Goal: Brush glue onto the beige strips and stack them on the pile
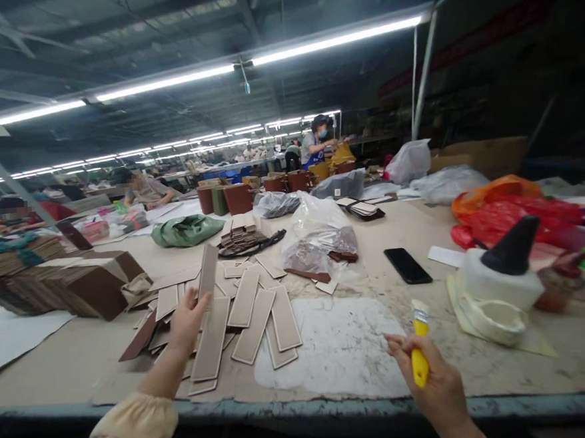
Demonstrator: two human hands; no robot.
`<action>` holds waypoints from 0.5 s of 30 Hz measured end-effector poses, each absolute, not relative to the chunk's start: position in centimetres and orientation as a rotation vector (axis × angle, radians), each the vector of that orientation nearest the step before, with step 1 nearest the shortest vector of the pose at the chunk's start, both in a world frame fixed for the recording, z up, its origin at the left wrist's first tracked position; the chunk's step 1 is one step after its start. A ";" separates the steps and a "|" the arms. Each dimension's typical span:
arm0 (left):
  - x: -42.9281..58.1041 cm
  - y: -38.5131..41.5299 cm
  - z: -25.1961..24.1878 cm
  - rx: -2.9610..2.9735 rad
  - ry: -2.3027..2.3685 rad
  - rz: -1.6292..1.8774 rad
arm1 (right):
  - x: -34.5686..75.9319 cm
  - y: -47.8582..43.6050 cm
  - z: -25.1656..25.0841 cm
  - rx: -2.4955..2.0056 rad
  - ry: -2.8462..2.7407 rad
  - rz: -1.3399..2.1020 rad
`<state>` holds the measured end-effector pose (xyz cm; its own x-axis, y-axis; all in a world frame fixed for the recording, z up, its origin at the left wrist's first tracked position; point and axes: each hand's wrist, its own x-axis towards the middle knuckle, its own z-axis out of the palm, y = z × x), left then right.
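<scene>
My left hand [189,314] is over the left side of a loose pile, its fingers closed on a flat brownish strip [208,270] that is tilted upright. Beneath and around it lie several flat beige strips [256,325] with pale edges, overlapping one another. At the right, near the front edge of the table, my right hand [430,369] grips a paintbrush [421,357] by its yellow handle, pale bristles pointing up. Between the two hands, a whitish stained sheet [338,342] lies flat on the table.
A white bottle [502,278] with a black cone top and a tape roll [500,321] stand at right. A black phone [407,266] lies behind the sheet. Brown stacked panels [91,280] stand left; a clear plastic bag [318,227] sits mid-table. Co-workers [314,144] are farther back.
</scene>
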<state>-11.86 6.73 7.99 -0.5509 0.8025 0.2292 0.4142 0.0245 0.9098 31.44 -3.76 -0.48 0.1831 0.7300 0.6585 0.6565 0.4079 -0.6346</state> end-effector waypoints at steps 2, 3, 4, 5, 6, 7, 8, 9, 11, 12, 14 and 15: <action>-12.1 7.8 8.3 1.327 2.164 1.489 | 31.2 -3.8 -0.1 -1.270 -1.517 0.061; -11.6 8.2 8.2 1.414 2.199 1.401 | 31.1 -3.8 0.0 -1.264 -1.520 0.055; -10.7 8.6 7.9 1.523 2.187 1.290 | 31.0 -3.8 0.1 -1.257 -1.526 0.053; -9.5 8.9 7.4 1.628 2.122 1.172 | 31.0 -3.8 0.2 -1.250 -1.532 0.052; -7.9 9.2 6.8 1.716 2.012 1.064 | 30.9 -3.7 0.2 -1.242 -1.539 0.049; -6.0 9.5 6.1 1.776 1.923 0.993 | 30.9 -3.7 0.3 -1.232 -1.547 0.046; -4.1 9.9 5.4 1.825 1.852 0.936 | 30.8 -3.7 0.3 -1.226 -1.555 0.045; -2.1 10.4 4.7 1.870 1.786 0.883 | 30.8 -3.6 0.3 -1.223 -1.563 0.042; 1.8 11.6 3.5 1.964 1.660 0.763 | 30.9 -3.7 0.3 -1.223 -1.577 0.041; 3.5 12.3 3.0 2.008 1.610 0.703 | 30.9 -3.7 0.4 -1.224 -1.580 0.041; 6.4 13.9 2.3 2.089 1.546 0.593 | 31.0 -3.7 0.4 -1.226 -1.577 0.033; 7.6 14.7 2.1 2.126 1.531 0.545 | 31.1 -3.8 0.4 -1.225 -1.574 0.023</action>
<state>7.58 14.68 2.09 0.3019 0.9521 0.0493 0.7691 -0.2738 0.5776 31.11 -3.76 0.37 0.1209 0.6947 0.7091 0.6733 0.4675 -0.5728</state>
